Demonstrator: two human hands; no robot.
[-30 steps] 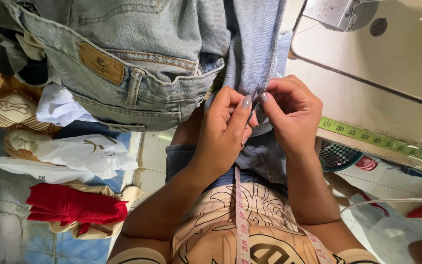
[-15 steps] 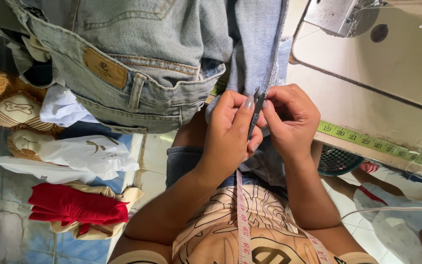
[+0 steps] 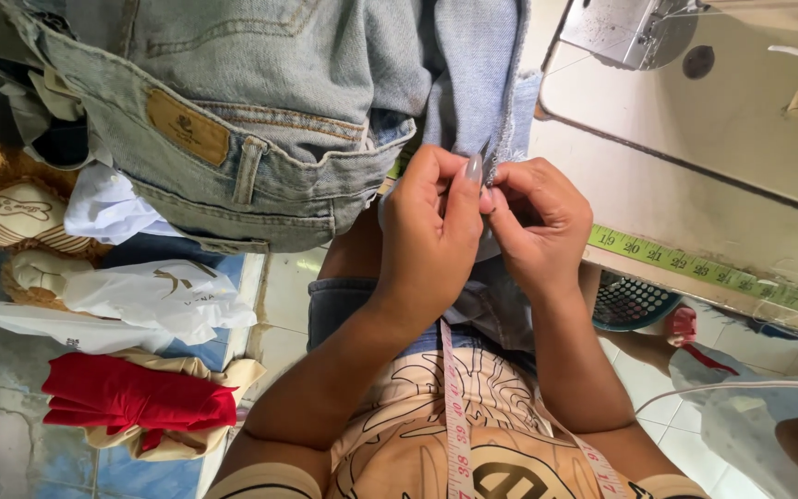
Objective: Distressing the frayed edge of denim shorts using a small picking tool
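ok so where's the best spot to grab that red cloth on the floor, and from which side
Probably the thick bunched middle of the red cloth, coming from above. It lies crumpled on a tan cloth, so its folds stand up and offer something to pinch, while its edges lie flatter. Coming from the side risks catching the tan cloth as well. Both hands are busy at the denim seam.

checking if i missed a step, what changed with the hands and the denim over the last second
Little changed. Both hands slid slightly down the frayed edge of the light blue denim jeans. The left hand keeps its grip on a thin dark metal tool at that edge; the right hand keeps pinching the fabric beside it. The jeans' waistband with its brown patch, the yellow-green measuring tape on the table edge and the red cloth stayed put.
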